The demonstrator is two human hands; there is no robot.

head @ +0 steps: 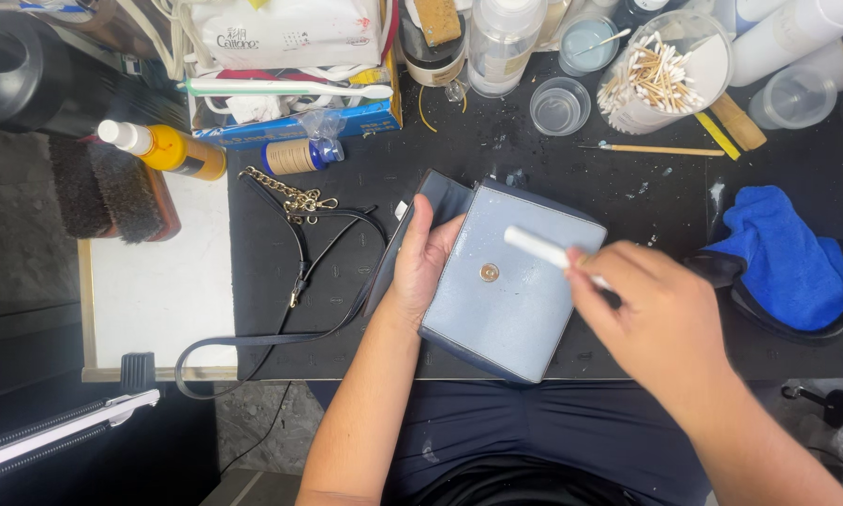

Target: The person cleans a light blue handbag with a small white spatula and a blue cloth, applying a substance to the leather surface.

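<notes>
A small light blue handbag (506, 300) with dark navy edges and a round brass snap lies open on the black mat (590, 178). My left hand (421, 258) grips its left edge and flap, thumb on the pale panel. My right hand (651, 314) holds a thin white-handled tool (539, 248), a brush or swab, whose tip rests over the bag's upper right area. The bag's dark strap (295, 309) with a gold chain (290, 197) trails off to the left.
A blue cloth (787, 253) lies at the right. Behind the bag stand a jar of cotton swabs (660, 75), a small clear cup (559, 105), bottles and a loose brush (660, 150). At the left are a yellow spray bottle (164, 150), a bristle brush (103, 187) and a white board (159, 281).
</notes>
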